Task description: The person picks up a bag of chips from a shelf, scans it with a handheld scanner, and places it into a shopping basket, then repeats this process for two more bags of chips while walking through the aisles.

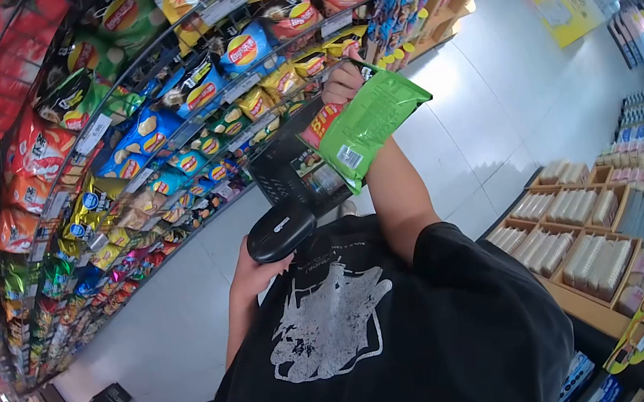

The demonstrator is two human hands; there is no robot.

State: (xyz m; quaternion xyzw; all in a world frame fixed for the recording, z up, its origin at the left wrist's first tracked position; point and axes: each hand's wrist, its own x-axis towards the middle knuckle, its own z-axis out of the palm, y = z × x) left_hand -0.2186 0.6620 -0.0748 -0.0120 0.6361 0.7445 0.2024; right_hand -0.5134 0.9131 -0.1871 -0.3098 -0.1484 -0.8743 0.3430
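Green, glossy plastic makes up the snack bag with a red label and a white barcode panel (pixel 365 125) that I see held up in mid-air, just in front of a wire-fronted shelf stacked with chip packets (pixel 228 91). The person's right hand (pixel 343 84) has it by its upper end, the grip closed on the crumpled edge, the bare forearm running up behind the bag. Lower down, the left hand (pixel 259 271) rests against the underside of a smooth black oval plastic piece with a small white marking (pixel 281 231); most of the fingers are hidden, so I cannot tell how tight that grip is. Just beyond the oval piece, partly covered by the bag, sits a black perforated plastic basket (pixel 276 176) with packaged goods showing inside. The person wears a black T-shirt with a pale grey print (pixel 331 323). Away to the right, over the pale tiled floor (pixel 460 132), stands a light wooden compartmented display (pixel 546 272) filled with rows of cream-coloured packs (pixel 594 265).
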